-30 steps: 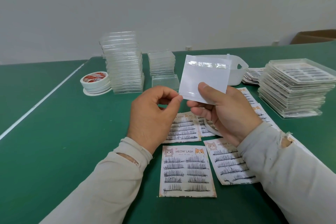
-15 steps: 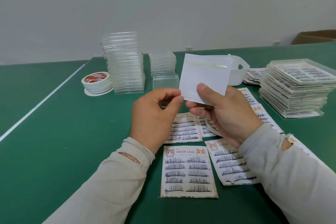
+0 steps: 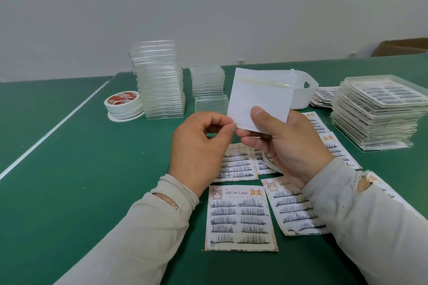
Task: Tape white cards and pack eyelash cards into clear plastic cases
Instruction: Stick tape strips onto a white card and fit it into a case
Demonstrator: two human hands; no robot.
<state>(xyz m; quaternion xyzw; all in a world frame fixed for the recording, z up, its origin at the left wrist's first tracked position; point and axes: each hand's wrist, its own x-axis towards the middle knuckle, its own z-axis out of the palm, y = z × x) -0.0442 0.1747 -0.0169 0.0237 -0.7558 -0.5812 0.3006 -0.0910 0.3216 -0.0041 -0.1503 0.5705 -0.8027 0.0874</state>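
We see the right hand holding a square white card upright above the green tabletop, thumb curled over the card's near face at its lower edge and fingers folded behind it. A strip of pale, glossy tape runs across the card near its top edge. The left hand has thumb and forefinger pinched together at the card's lower left corner; whether it grips the card itself or a tape end there we cannot tell.

Beneath the hands, several printed eyelash cards lie flat on the table; the nearest, a cat-printed "MEOW LASH" card, lies between the two grey sleeves. To the left rear stand a tall stack of clear plastic cases and, just beside it, a shorter stack of clear cases. A pile of white tape rolls with a red label sits left of the tall stack. A white plastic basket shows behind the held card. At the right stands a stack of filled clear cases.
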